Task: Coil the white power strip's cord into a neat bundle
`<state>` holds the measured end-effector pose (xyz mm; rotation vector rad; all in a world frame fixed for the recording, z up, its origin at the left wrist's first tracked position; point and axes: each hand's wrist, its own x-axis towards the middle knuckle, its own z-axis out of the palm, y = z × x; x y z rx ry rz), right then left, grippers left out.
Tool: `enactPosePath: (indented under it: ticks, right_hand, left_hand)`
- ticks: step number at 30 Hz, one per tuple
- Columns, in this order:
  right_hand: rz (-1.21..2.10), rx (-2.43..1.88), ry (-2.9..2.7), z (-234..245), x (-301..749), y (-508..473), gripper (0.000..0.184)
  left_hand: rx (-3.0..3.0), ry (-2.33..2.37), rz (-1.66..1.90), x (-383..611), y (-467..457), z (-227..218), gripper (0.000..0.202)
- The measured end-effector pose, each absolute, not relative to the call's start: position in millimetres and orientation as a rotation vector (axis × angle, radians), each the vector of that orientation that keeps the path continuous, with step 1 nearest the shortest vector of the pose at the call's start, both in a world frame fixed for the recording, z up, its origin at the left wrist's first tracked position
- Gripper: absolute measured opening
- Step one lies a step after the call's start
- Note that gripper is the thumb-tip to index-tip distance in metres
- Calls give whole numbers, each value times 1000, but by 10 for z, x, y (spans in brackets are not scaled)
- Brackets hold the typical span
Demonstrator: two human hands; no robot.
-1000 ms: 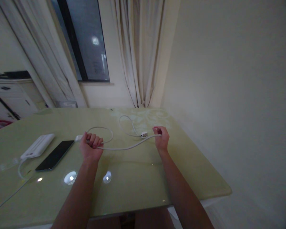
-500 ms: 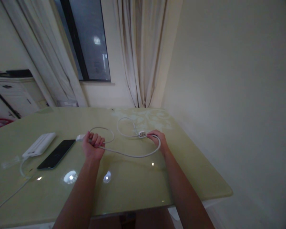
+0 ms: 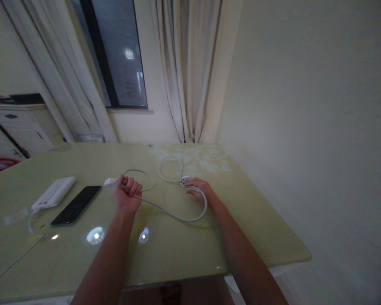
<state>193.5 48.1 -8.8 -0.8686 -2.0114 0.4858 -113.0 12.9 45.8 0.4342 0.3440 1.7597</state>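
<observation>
While my left fingers (image 3: pixel 133 187) are curled tight around the white cable (image 3: pixel 190 220), my right fingers (image 3: pixel 196 183) reach to the small white plug (image 3: pixel 184 180) lying past the middle of the surface (image 3: pixel 168 258). My right thumb stands apart from the finger above it; I cannot tell whether they grip the plug or only touch it. The cable sags between my two hands in a wide bend, with one loop beyond my left fist and another behind the plug. A white block (image 3: pixel 110 182) shows just beside my left fist. To its left a dark phone (image 3: pixel 76 206) lies flat, and near that a white case (image 3: pixel 53 193) has a thin cord (image 3: pixel 15 260) running from its near end. At the far left stands a white cabinet (image 3: pixel 38 127) with a drawer; its inside is hidden from me, and a black item (image 3: pixel 27 98) rests on top.
</observation>
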Motion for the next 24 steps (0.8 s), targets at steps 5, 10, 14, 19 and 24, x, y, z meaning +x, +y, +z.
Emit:
enactPosePath:
  ticks: [5,10,14,19,24]
  right_hand:
    - [572,-938,-1975,-138,1825,462,16]
    - [571,-1030,-1676,-105,1720,417,19]
    - [419,-1104,-1201,-77,1814,457,25]
    - [289,-1171,-587,-153,2181,648,23]
    - [372,-1161,-277,-216,2354,761,23]
  left_hand:
    - [439,348,1763,-1136,133,451,34]
    - [430,348,1753,-1125,138,438,35]
    - [417,343,1743,-1114,134,435,35]
    - [400,314,1750,-1086,138,434,36]
    - [412,293,1714,-1026,145,410,34]
